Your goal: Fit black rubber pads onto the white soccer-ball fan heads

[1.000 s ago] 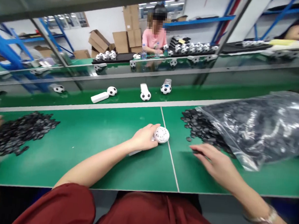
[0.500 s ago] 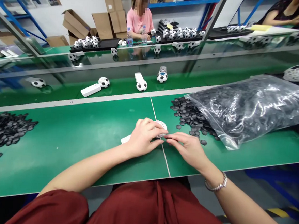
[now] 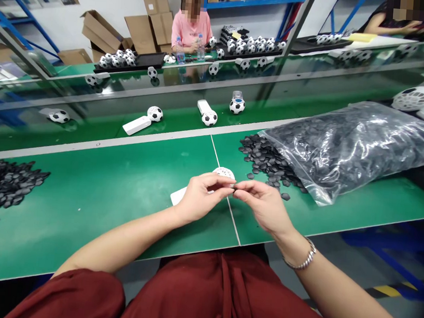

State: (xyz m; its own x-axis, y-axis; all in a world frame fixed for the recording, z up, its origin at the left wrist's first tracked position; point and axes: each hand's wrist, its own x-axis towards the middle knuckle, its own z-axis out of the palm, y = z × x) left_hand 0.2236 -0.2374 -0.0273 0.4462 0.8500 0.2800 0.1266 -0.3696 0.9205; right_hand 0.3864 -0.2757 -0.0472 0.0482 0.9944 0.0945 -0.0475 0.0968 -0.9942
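My left hand (image 3: 202, 194) and my right hand (image 3: 263, 201) meet at their fingertips over the green table. Between them is a small black plastic piece (image 3: 235, 189), pinched by the right thumb and fingers, with the left thumb and index finger closed on its other side. Just behind my left fingers lies a white ball-shaped part with a lattice of openings (image 3: 224, 172). Its white flat handle (image 3: 177, 196) shows to the left of that hand; the stretch between is covered by my hand.
Loose black pieces (image 3: 266, 160) spill beside a big clear bag (image 3: 358, 145) on the right. Another black pile (image 3: 7, 183) lies at left. Beyond the table's pale edge, a belt (image 3: 178, 122) carries football-patterned items (image 3: 209, 117). A person in pink (image 3: 192, 29) sits opposite.
My left fingers have come off the white ball part and closed at the black piece, against the right fingertips. Items on the belt have shifted right, and the view has tilted slightly.
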